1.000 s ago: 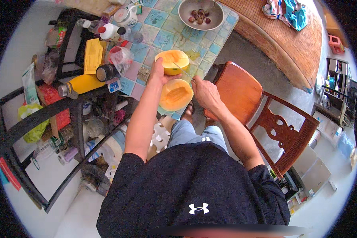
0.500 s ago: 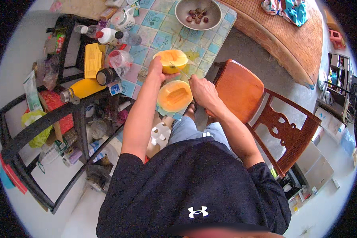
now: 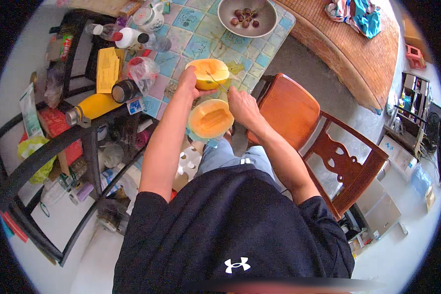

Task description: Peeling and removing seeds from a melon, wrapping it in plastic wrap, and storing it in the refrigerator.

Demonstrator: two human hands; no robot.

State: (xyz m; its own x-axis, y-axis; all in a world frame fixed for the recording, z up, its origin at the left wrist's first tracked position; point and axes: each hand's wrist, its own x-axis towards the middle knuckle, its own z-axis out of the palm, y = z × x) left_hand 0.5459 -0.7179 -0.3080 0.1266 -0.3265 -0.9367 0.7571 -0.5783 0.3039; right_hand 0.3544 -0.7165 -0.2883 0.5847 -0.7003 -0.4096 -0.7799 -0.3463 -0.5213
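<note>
My left hand (image 3: 189,82) grips an orange-fleshed melon half (image 3: 219,67) from its left side, cut face up. In my right hand (image 3: 243,106) is a thin metal utensil (image 3: 217,81), its tip at the flesh of that half; I cannot tell its exact kind. A second melon half (image 3: 210,119), hollowed in the middle, lies cut face up at the table's near edge, just below my hands. Neither hand touches it.
A tile-patterned table (image 3: 201,29) bears a metal bowl (image 3: 247,31) of grapes, bottles (image 3: 128,38), a white teapot (image 3: 149,18) and a yellow flask (image 3: 94,108). A wooden chair (image 3: 289,110) stands right, a cluttered black rack (image 3: 39,157) left.
My right hand has moved up and left to the held melon half, bringing the utensil's tip to its flesh. The left hand keeps its grip. The view has shifted slightly.
</note>
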